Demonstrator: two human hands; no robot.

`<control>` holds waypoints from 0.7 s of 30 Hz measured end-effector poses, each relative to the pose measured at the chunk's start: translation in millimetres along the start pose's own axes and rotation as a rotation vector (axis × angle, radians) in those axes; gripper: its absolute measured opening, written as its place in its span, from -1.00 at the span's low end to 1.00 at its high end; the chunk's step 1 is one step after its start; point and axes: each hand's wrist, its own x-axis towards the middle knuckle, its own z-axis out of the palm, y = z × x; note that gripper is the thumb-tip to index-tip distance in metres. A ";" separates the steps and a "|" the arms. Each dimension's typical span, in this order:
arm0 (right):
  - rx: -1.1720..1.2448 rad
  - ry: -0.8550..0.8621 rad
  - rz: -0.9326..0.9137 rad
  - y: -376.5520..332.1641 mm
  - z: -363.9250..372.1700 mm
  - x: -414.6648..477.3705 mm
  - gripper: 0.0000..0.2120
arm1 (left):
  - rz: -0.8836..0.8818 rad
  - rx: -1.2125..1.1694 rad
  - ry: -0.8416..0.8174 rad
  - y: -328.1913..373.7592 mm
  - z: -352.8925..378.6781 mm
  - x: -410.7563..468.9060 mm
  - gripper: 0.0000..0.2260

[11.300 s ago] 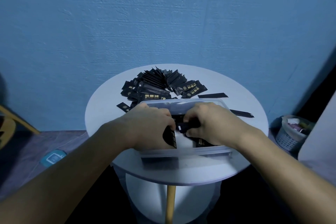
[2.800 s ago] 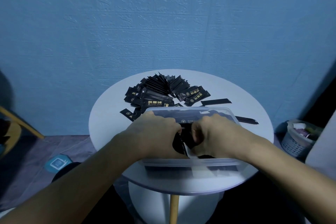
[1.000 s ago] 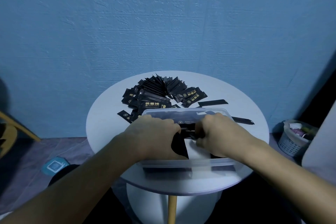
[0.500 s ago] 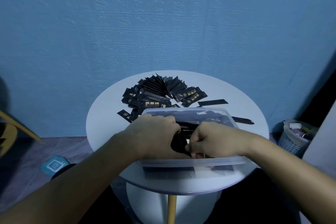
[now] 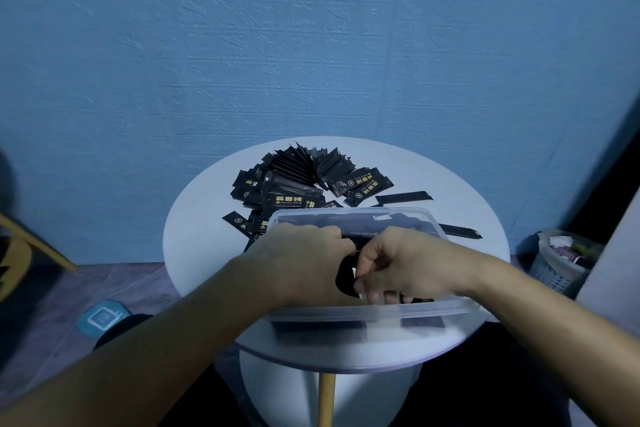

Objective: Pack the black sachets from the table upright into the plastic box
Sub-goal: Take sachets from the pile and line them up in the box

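Dim bluish light, soft focus, wide-angle bending at edges.

Round white table (image 5: 194,232): sachets (image 5: 298,180), plastic box (image 5: 367,314).

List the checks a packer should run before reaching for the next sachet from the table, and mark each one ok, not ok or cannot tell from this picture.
1. Both hands free to reach: not ok. The left hand and right hand are inside the plastic box, closed around black sachets.
2. Held sachets upright: cannot tell, the hands hide them.
3. Box fully on the table: ok, at its near edge.
4. Sachets left to pack: ok, a loose pile lies behind the box.
5. Strays within reach: ok, a single sachet lies right of the pile.
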 end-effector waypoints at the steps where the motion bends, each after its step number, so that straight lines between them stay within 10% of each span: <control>1: -0.009 0.012 0.012 1.9 -0.6 0.9 -0.89 | -0.009 -0.007 -0.006 -2.9 4.6 4.7 -0.59; 8: -0.635 0.394 -0.073 12.0 -4.7 8.3 -0.88 | 0.005 -0.069 -0.019 -1.7 6.6 6.6 -0.48; 21: -0.836 0.333 -0.034 11.2 2.3 9.2 -0.95 | 0.010 -0.037 -0.011 -5.5 12.0 10.3 -0.50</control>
